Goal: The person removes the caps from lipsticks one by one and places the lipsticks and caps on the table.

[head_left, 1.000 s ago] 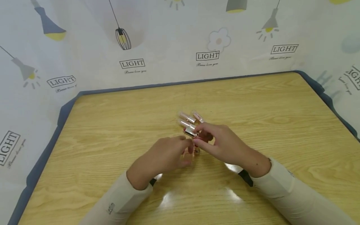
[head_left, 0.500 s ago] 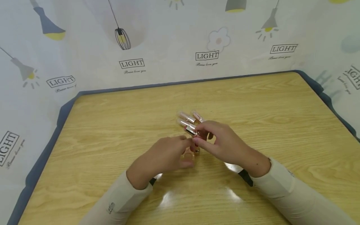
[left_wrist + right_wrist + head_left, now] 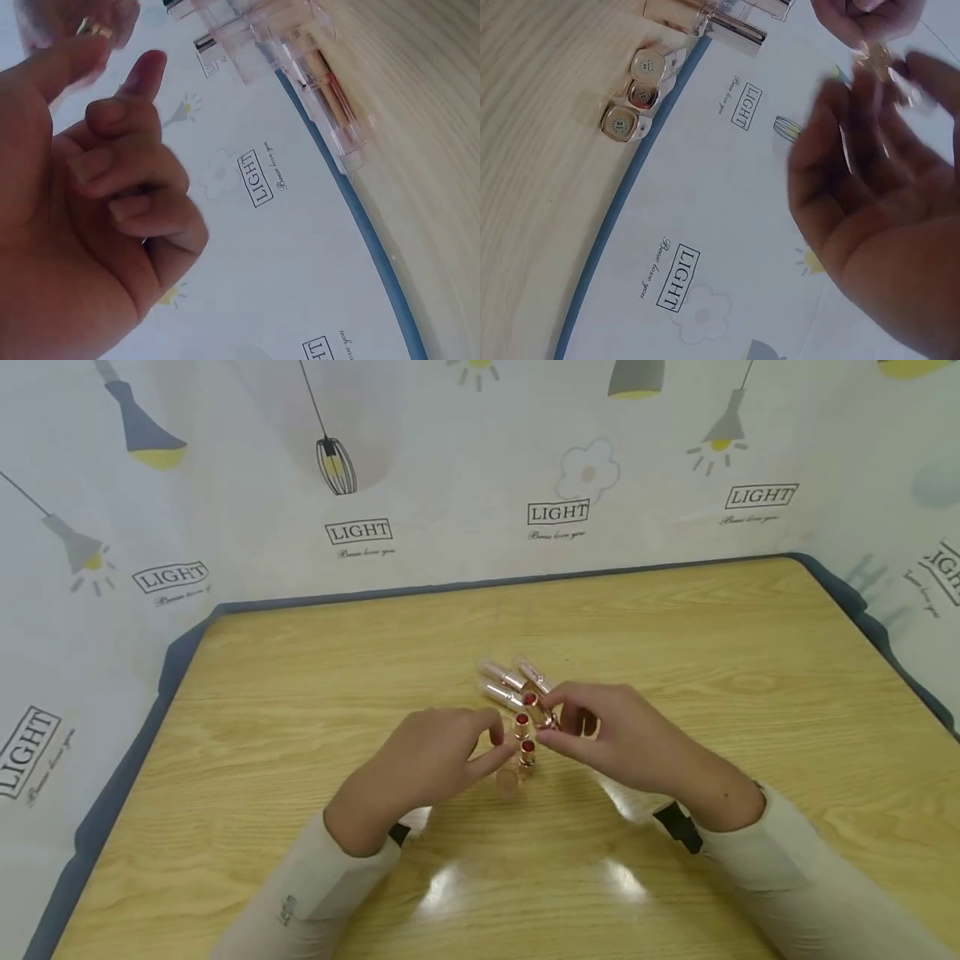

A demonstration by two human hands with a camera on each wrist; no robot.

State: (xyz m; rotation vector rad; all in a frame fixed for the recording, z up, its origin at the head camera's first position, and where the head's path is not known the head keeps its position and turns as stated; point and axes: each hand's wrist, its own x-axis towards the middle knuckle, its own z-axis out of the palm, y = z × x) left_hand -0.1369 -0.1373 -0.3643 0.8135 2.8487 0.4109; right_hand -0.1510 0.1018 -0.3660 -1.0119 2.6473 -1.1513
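In the head view my right hand pinches a gold lipstick between thumb and index finger, its red tip pointing up and to the left. My left hand is just left of it, thumb and index finger apart, the other fingers loosely curled in the left wrist view. Beside the left fingertips two uncapped lipsticks stand with red tips up, one farther back and one nearer. In the right wrist view fingers partly hide the pinched gold tube.
Behind the hands lie three lipsticks with clear caps; their gold bases face the right wrist camera. A clear piece is near the standing lipsticks. The wooden table meets a printed wall covering.
The pinched lipstick has turned from lying sideways to tip up and moved slightly right with my right hand. My left hand has drawn back a little, uncovering the two standing red tips.
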